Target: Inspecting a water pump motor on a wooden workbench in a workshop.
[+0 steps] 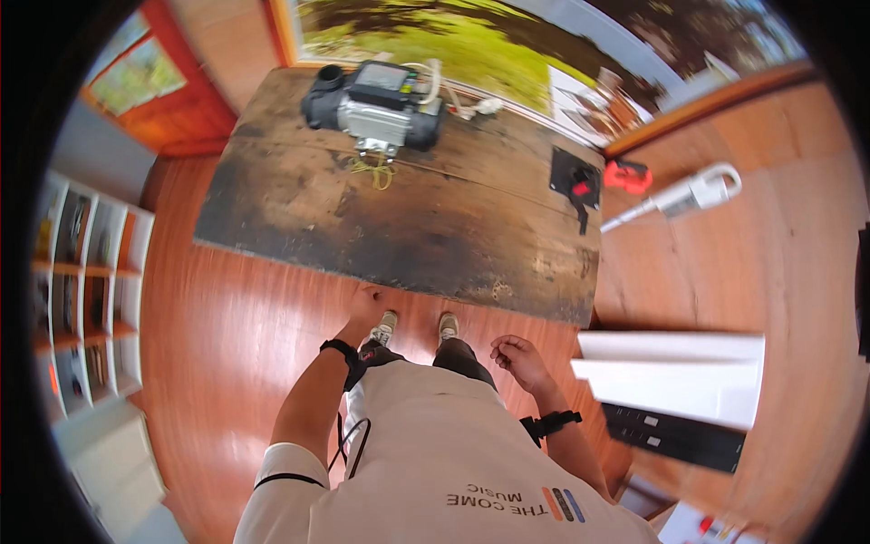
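At the far left stands a white shelf unit (130,272) with goods in its compartments, and beyond it is an orange-red door (195,109) with a glass pane. The wooden worktop (281,204) begins to the right of these, its brown boards scuffed and darkly stained. My left hand (367,302) is just beside its front edge, with a black band (343,352) around the forearm; the fingers are too small and foreshortened for me to tell whether they are spread or curled, or whether they hold something. The motor pump (376,113), silver in the middle with black ends and a dark box on top, sits at the back of the worktop, left of its middle, well apart from both my hands. A tangle of thin yellow cord (372,172) lies against its front side, and pale tubing (433,82) bends down at its right. Just beside the pump, a white connector (488,107) lies near the window (426,41).

My right hand (519,358) hangs in front of the worktop, apart from it, fingers loosely bent, empty as far as I can see. Farther right, a flat black piece (564,165) lies at the worktop's right end. Past that are a red object (628,176), a white appliance (680,381) with a black panel, and a white long-handled device (698,192).
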`<act>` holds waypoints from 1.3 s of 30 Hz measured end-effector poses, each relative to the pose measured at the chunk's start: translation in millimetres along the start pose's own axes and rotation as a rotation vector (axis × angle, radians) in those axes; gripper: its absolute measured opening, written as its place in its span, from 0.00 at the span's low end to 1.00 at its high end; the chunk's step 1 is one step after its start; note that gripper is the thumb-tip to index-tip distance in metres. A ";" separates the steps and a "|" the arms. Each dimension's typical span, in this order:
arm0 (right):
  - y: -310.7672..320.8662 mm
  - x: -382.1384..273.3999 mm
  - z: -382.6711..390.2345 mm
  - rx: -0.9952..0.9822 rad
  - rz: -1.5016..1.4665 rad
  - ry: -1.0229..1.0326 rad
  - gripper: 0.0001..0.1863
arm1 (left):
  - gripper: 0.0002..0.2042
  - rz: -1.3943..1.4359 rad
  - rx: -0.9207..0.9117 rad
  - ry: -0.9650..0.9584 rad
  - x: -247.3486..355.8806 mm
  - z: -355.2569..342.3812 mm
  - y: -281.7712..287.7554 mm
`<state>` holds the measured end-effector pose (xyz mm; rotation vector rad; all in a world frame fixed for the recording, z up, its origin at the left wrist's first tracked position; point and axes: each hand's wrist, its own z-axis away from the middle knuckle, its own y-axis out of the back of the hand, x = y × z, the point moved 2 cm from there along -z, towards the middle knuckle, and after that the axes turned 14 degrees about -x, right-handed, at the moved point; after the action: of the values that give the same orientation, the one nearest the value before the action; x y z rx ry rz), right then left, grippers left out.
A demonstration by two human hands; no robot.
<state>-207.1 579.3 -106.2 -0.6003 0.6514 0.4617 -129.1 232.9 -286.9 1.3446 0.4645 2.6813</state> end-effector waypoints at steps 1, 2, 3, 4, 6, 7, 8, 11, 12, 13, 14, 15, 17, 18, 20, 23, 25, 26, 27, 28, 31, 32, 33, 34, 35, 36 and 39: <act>4.7 -5.6 -3.9 -0.031 0.035 -0.018 0.09 | 0.08 0.208 -0.057 0.077 -20.1 -2.6 -6.5; 17.3 -12.4 -2.5 -0.030 0.087 -0.013 0.08 | 0.07 0.460 -0.046 0.092 -12.9 -3.3 -20.5; 28.5 -20.0 -1.4 -0.036 0.136 -0.010 0.08 | 0.06 0.710 -0.030 0.104 3.2 1.2 -34.3; 35.3 -28.3 -5.1 -0.061 0.185 -0.007 0.08 | 0.06 0.959 0.005 0.112 12.4 7.5 -41.5; 45.9 -47.6 -8.0 -0.087 0.244 -0.045 0.08 | 0.10 1.183 0.040 0.020 15.7 10.9 -52.6; 50.7 -56.9 -8.7 -0.096 0.272 -0.063 0.08 | 0.13 1.290 0.055 -0.031 16.7 11.9 -58.6; 56.7 -64.7 -8.7 -0.114 0.298 -0.073 0.08 | 0.11 1.368 0.116 -0.060 20.0 12.8 -66.3; 77.9 -85.7 -9.2 -0.149 0.334 -0.074 0.08 | 0.10 1.513 0.250 -0.141 35.0 10.0 -81.8; 85.4 -90.8 -7.8 -0.138 0.352 -0.091 0.08 | 0.11 1.513 0.270 -0.156 38.2 8.4 -86.3; 92.8 -95.7 -6.0 -0.125 0.368 -0.106 0.08 | 0.12 1.512 0.288 -0.169 40.7 6.9 -89.8; 94.5 -100.6 -4.1 -0.118 0.385 -0.126 0.08 | 0.12 1.533 0.322 -0.180 36.0 4.6 -94.7; 95.7 -104.5 -1.9 -0.118 0.398 -0.139 0.08 | 0.12 1.553 0.354 -0.190 32.0 1.3 -99.6; 99.1 -109.8 2.2 -0.109 0.416 -0.159 0.08 | 0.13 1.573 0.392 -0.209 24.8 -5.7 -107.1; 101.4 -111.4 1.4 -0.132 0.424 -0.160 0.08 | 0.13 1.574 0.399 -0.218 21.2 -8.9 -109.6; 103.8 -115.4 -1.7 -0.172 0.434 -0.157 0.08 | 0.13 1.577 0.414 -0.225 19.0 -11.8 -112.2; 103.5 -115.4 -1.8 -0.185 0.461 -0.196 0.08 | 0.12 1.577 0.439 -0.227 26.0 -11.2 -108.4; 99.6 -116.7 -4.4 -0.179 0.441 -0.174 0.08 | 0.10 1.568 0.453 -0.237 33.5 -8.1 -103.4; 99.0 -115.1 -5.5 -0.176 0.424 -0.171 0.08 | 0.11 1.568 0.490 -0.209 35.8 -4.6 -102.5; 98.7 -115.0 -6.8 -0.191 0.426 -0.178 0.08 | 0.12 1.567 0.525 -0.179 39.7 -3.0 -101.7; 98.9 -115.8 -8.3 -0.204 0.427 -0.184 0.08 | 0.13 1.565 0.557 -0.150 42.4 -0.6 -100.5; 96.6 -115.3 -7.1 -0.206 0.414 -0.182 0.07 | 0.15 1.509 0.525 -0.141 43.9 2.9 -101.9; 97.2 -114.7 -6.7 -0.199 0.407 -0.176 0.07 | 0.15 1.499 0.522 -0.141 44.8 3.1 -102.3; 97.9 -113.5 -5.5 -0.191 0.407 -0.182 0.07 | 0.16 1.489 0.518 -0.140 45.3 3.9 -102.9; 98.7 -111.9 -3.8 -0.182 0.406 -0.188 0.07 | 0.16 1.478 0.515 -0.139 45.8 4.4 -103.5; 100.2 -110.3 -2.3 -0.174 0.406 -0.193 0.07 | 0.16 1.467 0.519 -0.138 48.3 4.9 -103.2; 101.4 -108.6 -1.1 -0.169 0.398 -0.191 0.08 | 0.17 1.457 0.523 -0.138 51.1 5.2 -103.0; 104.0 -103.6 1.1 -0.167 0.378 -0.190 0.09 | 0.18 1.425 0.528 -0.175 50.1 4.0 -101.5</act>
<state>-339.0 634.9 -73.7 -0.5833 0.5478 0.9222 -160.4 341.5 -278.5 2.8752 0.1819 3.4433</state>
